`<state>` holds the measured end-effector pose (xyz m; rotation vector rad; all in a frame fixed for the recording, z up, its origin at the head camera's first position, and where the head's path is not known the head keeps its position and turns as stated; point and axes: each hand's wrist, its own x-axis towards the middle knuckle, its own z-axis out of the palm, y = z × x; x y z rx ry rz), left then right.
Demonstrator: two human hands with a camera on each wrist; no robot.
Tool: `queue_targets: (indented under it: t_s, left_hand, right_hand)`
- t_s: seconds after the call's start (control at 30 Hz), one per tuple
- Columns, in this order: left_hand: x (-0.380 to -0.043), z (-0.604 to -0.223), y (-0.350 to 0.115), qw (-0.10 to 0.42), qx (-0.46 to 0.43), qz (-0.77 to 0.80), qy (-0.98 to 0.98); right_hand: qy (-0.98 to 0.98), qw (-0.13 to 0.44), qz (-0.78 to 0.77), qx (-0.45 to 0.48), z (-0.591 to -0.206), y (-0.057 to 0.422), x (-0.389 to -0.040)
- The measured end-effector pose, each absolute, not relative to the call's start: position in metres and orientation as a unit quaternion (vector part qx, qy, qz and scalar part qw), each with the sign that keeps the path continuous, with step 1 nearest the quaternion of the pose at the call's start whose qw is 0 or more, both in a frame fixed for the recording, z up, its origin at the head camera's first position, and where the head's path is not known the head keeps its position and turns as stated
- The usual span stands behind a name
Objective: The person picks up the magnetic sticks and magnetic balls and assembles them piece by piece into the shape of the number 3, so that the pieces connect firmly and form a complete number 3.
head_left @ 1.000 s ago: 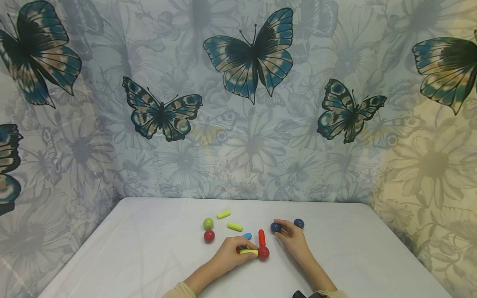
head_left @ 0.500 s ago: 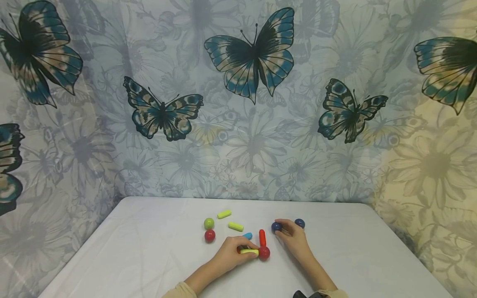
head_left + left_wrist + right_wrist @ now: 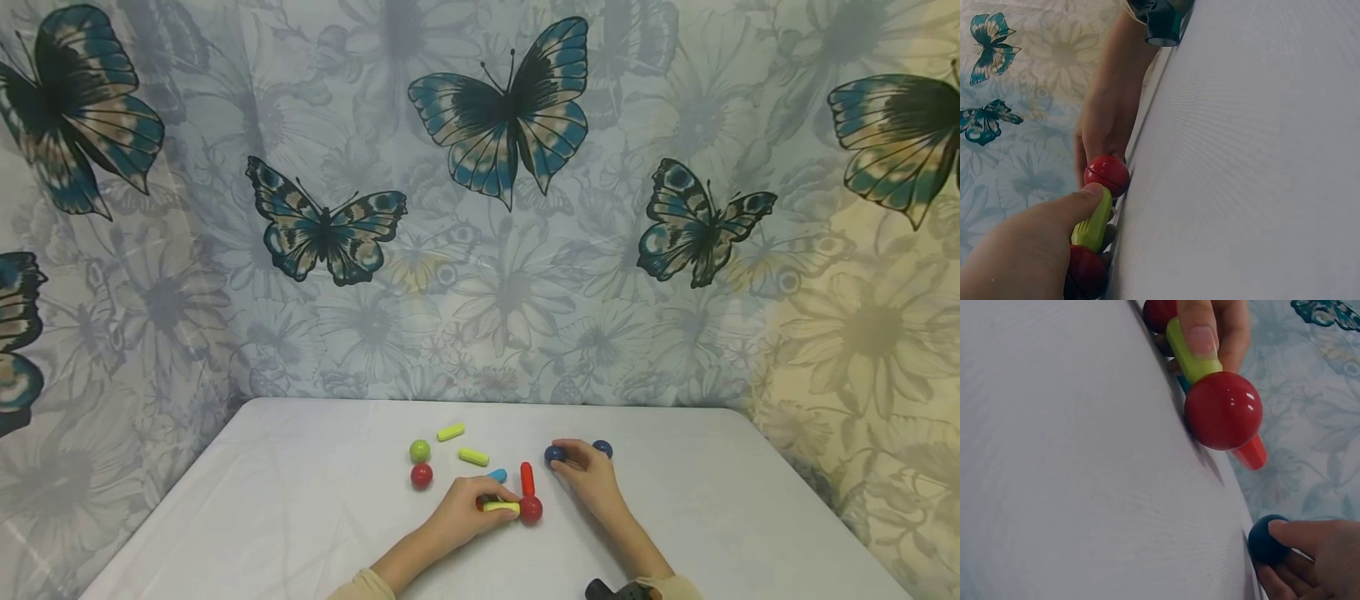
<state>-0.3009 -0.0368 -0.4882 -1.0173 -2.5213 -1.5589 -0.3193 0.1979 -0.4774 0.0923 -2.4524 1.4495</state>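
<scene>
In the head view my left hand (image 3: 467, 510) pinches a yellow-green stick (image 3: 500, 506) between thumb and fingers. This stick joins a red ball (image 3: 530, 510), from which a red stick (image 3: 527, 478) points away from me. A second red ball (image 3: 1087, 272) sits at the stick's other end, partly hidden by my left hand in the left wrist view. Just beyond that hand shows the end of a blue stick (image 3: 497, 475). My right hand (image 3: 591, 477) holds a dark blue ball (image 3: 554, 455) between thumb and fingers, close to the tabletop.
Behind my right hand lies another dark blue ball (image 3: 602, 449). To the left are a green ball (image 3: 420, 451), a loose red ball (image 3: 422, 476) and two yellow-green sticks (image 3: 451, 432). The white table (image 3: 300, 483) meets a butterfly-patterned cloth (image 3: 510, 317) at the back.
My right hand and its blue ball have shifted very slightly away from me. The left hand keeps its grip on the yellow-green stick and has hardly moved.
</scene>
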Motion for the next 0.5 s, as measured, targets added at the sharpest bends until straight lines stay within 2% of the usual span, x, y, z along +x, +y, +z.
queue_targets:
  t_s: [0.5]
  left_hand:
    - [-0.302, -0.489, -0.037, 0.006, -0.324, -0.500, -0.803]
  right_hand:
    - [-0.830, 0.134, 0.536, 0.071, -0.476, 0.182, -0.330]
